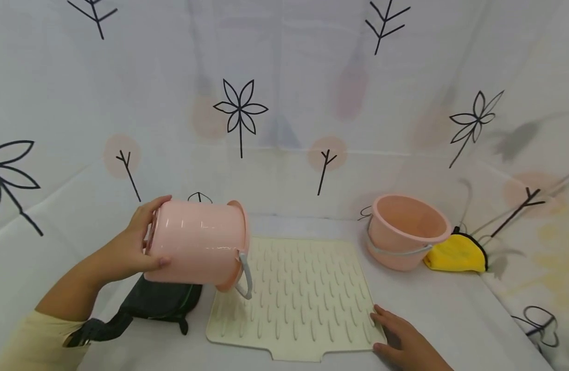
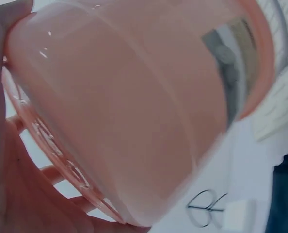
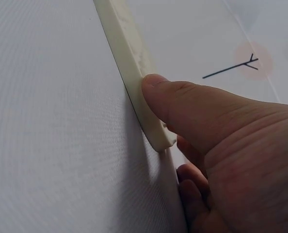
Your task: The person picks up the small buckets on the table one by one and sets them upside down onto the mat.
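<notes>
My left hand [image 1: 142,242] grips a pink bucket [image 1: 196,239] round its base. The bucket is tipped on its side in the air, mouth facing right, over the left edge of a cream ridged tray [image 1: 293,293]; its grey handle hangs down. In the left wrist view my fingers and thumb spread across the base of the bucket [image 2: 120,107]. Beside the tray's lower right corner, my right hand [image 1: 404,337] touches the edge with its fingertips. The right wrist view shows my thumb [image 3: 183,99] against the rim of the tray [image 3: 134,73], other fingers partly hidden.
A second pink bucket [image 1: 404,237] stands upright at the back right, its grey handle lowered. A yellow pouch [image 1: 455,252] with black trim lies beside it. Under my left forearm is a dark bag [image 1: 159,301] with a strap. A patterned cloth [image 1: 284,103] hangs behind.
</notes>
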